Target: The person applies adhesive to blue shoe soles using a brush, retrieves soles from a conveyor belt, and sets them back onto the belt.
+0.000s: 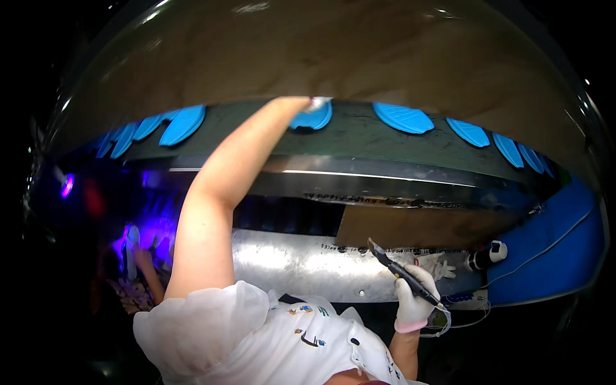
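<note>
The right hand [414,298], in a white glove with a pink cuff, closes around one slim black tool [390,262] with a narrow tip and a pale cord. The left hand [319,102] is at one blue piece [312,120] on the smooth, dark green belt [350,138]; mostly hidden, its finger position I cannot tell. Right of that piece lie at least five rounded, ridged blue pieces [404,118]; left of it, at least five more, overlapping in view. Nearer stand one shiny metal rail [385,172], one flat brown board [401,224] and a scuffed metal tabletop [289,263], with one white-and-black cylinder [487,255] near its right end.
</note>
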Motion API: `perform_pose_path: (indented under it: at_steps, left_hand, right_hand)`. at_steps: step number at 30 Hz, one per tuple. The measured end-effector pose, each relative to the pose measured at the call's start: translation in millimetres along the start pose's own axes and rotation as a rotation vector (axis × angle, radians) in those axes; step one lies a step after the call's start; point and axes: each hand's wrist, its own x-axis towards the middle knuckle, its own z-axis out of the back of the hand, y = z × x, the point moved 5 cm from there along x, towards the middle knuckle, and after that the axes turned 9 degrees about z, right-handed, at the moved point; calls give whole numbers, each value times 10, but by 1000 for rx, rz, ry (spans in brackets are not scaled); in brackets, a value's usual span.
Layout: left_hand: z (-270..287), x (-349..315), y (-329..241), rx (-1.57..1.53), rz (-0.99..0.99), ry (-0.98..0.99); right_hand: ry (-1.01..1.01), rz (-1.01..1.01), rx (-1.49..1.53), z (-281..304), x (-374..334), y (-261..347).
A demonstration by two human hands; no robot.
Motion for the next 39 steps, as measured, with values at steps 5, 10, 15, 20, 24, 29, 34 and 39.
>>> perform_pose_path:
  at_steps: [5,10,15,20,24,29,34,39]
  left_hand:
    - [289,-40,1326,323,198,-227]
    - [186,-206,2136,442,355,-152]
    - [179,-265,2182,469,389,-148]
    - [226,-349,2240,483,390,-182]
    - [231,-392,2233,508,377,-216]
    - [303,-641,2199,550,366,-247]
    - [350,-1127,2418,526,387,-300]
    - [363,-1271,2787,276,350,-484]
  right_hand:
    - [-81,-167,20,-3,-67,-104]
    - [-146,-246,-3,-221,-108,-179]
    - [-180,-201,-19,-330,-104,-141]
    - [-236,-174,7,-312,-105,-157]
    - [-422,-332,400,-290,-122,-386]
    - [-474,-376,761,-185,-22,-655]
    - [-417,-452,867,-73,62,-858]
    - [-318,-388,804,14,189,-932]
